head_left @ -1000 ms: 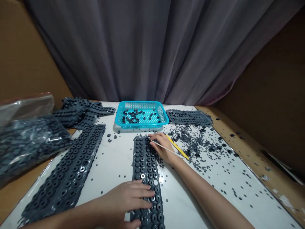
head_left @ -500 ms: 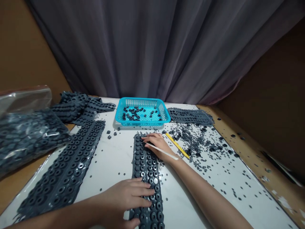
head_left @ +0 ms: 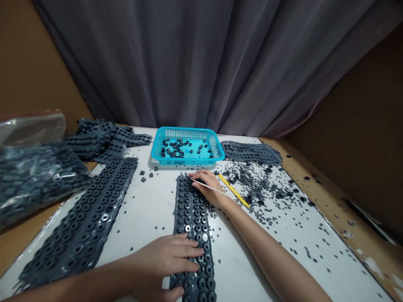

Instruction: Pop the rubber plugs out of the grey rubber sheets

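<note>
A dark grey rubber strip (head_left: pixel 181 209) with rows of round, ring-like pieces lies lengthwise in front of me on the white table. My left hand (head_left: pixel 165 256) rests across its near part, fingers spread and flat, holding nothing. At the far end of the strip, my right hand (head_left: pixel 206 178) is closed around a thin white stick (head_left: pixel 211 188). The stick's tip is by the far rows of rings, partly hidden by the fingers. Just right of that hand lies a yellow stick-like tool (head_left: pixel 234 191), which neither hand touches.
A blue plastic basket (head_left: pixel 157 144) with small dark pieces stands behind the strip. Another strip (head_left: pixel 83 218) lies left, near a clear bag (head_left: pixel 37 180) of grey pieces and a strip pile (head_left: pixel 94 138). A flat strip (head_left: pixel 252 152) and scattered small discs (head_left: pixel 258 188) lie right.
The white stick has tilted slightly in my right hand, which has stayed at the strip's far end. My left hand has kept its place. The whole view has shifted slightly.
</note>
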`<state>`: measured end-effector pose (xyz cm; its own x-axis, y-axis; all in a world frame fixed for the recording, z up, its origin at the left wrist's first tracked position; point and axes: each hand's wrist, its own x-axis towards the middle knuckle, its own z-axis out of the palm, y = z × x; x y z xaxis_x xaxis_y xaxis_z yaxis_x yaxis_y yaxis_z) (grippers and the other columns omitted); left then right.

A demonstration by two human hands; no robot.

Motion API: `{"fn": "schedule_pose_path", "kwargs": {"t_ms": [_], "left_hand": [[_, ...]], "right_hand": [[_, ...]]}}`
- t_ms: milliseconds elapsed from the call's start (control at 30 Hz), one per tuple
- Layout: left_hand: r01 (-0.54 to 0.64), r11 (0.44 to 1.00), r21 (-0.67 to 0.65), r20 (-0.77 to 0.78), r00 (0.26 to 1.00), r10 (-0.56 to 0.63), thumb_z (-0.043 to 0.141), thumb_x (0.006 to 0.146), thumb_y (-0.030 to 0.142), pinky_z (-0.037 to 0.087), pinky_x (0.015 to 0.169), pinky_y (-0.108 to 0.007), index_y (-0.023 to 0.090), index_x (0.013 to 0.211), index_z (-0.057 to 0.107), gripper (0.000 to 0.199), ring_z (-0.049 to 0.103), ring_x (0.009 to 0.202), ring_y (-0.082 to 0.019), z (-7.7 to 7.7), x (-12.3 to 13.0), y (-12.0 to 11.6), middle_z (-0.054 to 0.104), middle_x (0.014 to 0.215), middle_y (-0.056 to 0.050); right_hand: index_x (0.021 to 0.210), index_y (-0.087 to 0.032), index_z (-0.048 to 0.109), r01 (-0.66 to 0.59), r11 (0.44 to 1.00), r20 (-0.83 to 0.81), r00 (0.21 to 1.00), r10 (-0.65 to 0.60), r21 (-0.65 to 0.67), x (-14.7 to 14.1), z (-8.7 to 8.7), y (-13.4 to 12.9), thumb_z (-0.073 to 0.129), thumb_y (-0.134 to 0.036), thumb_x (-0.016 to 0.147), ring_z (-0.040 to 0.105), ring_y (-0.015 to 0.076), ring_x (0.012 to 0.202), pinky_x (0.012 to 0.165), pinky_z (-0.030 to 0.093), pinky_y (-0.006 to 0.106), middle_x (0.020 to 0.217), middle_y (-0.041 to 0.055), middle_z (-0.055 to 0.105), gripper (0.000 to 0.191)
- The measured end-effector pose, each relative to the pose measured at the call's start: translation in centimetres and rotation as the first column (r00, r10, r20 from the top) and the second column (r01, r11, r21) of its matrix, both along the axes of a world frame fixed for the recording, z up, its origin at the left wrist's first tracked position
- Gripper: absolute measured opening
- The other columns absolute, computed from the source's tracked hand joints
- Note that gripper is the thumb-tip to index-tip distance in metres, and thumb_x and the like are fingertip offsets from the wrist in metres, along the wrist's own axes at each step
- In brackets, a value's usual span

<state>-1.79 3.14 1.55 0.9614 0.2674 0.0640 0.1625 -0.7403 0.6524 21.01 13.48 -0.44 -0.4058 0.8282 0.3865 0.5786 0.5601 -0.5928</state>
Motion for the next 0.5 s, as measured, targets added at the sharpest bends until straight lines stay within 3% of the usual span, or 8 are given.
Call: {"fn": "schedule_pose_path", "kwargs": {"t_ms": [200, 400, 500], "left_hand": [[-0.002, 0.999, -0.035, 0.035, 0.999, 0.003, 0.054, 0.064, 0.018, 0.035, 0.109, -0.045, 0.017, 0.119, 0.058, 0.056, 0.05, 0.125, -0.026, -0.2, -0.2, 0.0, 0.051, 0.137, -0.007], [-0.002, 1.0, -0.022, 0.06, 0.998, 0.003, 0.055, 0.065, 0.019, 0.035, 0.109, -0.045, 0.017, 0.119, 0.058, 0.054, 0.05, 0.124, -0.026, -0.4, -0.2, 0.0, 0.052, 0.136, -0.008], [-0.005, 1.0, 0.004, 0.067, 0.998, 0.004, 0.055, 0.064, 0.019, 0.037, 0.108, -0.045, 0.015, 0.118, 0.058, 0.054, 0.05, 0.124, -0.026, -0.5, -0.2, 0.0, 0.053, 0.136, -0.008]], "right_hand": [[0.099, -0.024, 0.061, -0.067, 0.997, 0.001, 0.998, 0.067, -0.038, -0.2, -0.5, 0.0, 0.053, -0.035, 0.091, 0.055, 0.0228, 0.11, 0.093, 0.04, 0.042, 0.115, 0.0066, 0.067, 0.016], [0.107, -0.024, 0.061, -0.108, 0.993, 0.308, 0.947, 0.087, 0.053, -0.1, 0.1, 0.8, 0.049, -0.035, 0.094, 0.054, 0.0236, 0.112, 0.092, 0.036, 0.042, 0.117, 0.0067, 0.067, 0.022], [0.108, -0.021, 0.062, -0.093, 0.987, 0.429, 0.903, 0.027, 0.134, -0.1, 0.2, 1.8, 0.046, -0.031, 0.095, 0.057, 0.025, 0.105, 0.088, 0.036, 0.042, 0.113, 0.0087, 0.068, 0.022]]}}
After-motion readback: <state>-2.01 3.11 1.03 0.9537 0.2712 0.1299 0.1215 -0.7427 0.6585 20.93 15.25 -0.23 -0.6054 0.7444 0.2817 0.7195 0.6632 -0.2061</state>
